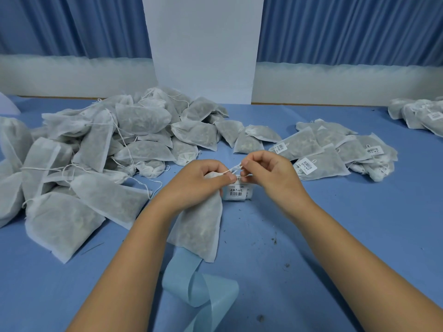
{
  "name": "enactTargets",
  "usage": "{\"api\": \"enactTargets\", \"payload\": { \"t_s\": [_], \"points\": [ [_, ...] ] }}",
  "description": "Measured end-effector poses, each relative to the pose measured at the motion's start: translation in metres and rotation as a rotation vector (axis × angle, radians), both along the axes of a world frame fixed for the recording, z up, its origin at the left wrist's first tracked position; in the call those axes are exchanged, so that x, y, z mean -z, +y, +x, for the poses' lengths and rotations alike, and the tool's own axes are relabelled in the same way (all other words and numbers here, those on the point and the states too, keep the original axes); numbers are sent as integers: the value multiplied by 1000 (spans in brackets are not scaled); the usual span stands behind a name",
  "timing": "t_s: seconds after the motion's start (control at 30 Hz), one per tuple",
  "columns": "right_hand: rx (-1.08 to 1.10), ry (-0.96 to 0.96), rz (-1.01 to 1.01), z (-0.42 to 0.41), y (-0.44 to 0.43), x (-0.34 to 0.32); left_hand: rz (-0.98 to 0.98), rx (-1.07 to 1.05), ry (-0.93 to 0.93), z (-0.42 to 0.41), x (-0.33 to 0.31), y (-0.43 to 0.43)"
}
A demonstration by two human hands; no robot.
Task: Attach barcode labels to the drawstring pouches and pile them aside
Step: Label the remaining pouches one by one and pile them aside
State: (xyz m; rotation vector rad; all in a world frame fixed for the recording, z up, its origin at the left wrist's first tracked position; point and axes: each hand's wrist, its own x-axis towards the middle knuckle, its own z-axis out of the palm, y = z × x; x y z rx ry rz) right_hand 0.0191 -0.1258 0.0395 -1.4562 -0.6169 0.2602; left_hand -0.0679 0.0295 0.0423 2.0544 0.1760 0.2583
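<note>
Left hand [199, 180] grips the neck of a drawstring pouch [200, 228]; unlabelled pile [96, 144] on its left. Pouch body lies below that hand on the blue surface [335, 248], its end over a blue liner strip [199, 283]. Right hand [268, 173] pinches the drawstring [236, 167], with the barcode label [239, 178] at its fingertips. Labelled pile [335, 152] on its right. Room behind: blue curtains [72, 25], white pillar [203, 44].

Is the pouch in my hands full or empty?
Full: the pouch bulges with dark contents showing through its thin fabric.
</note>
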Motion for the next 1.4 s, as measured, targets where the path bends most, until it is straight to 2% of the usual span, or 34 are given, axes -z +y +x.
{"api": "enactTargets", "payload": {
  "t_s": [0.1,0.27,0.57,0.73,0.83,0.93,1.1,1.17,1.23,1.33,1.4],
  "points": [
    [21,136,21,3,0,-1,-12,8,-47,1,0,0],
    [-21,472,143,10,-3,-5,26,3,-87,1,1,-2],
    [-36,571,184,18,-5,-3,72,29,-55,2,1,-2],
    [-78,640,311,17,-5,-5,-1,-19,-3,1,3,-1],
    [-97,574,354,17,-9,-10,-91,-60,70,-2,1,5],
    [-102,435,301,11,-8,-12,-36,-104,114,-4,1,11],
    [-84,8,78,-5,-4,-11,-106,-256,-15,3,0,9],
    [-106,-175,-30,-13,-2,-9,-247,-319,-92,4,-1,8],
    [-144,-272,-95,-19,0,-5,-452,-315,-130,2,-5,8],
    [-164,-327,-150,-24,4,3,-735,-286,-174,-1,-12,9],
    [-174,-318,-146,-24,6,5,-830,-305,-200,0,-13,11]
  ]
}}
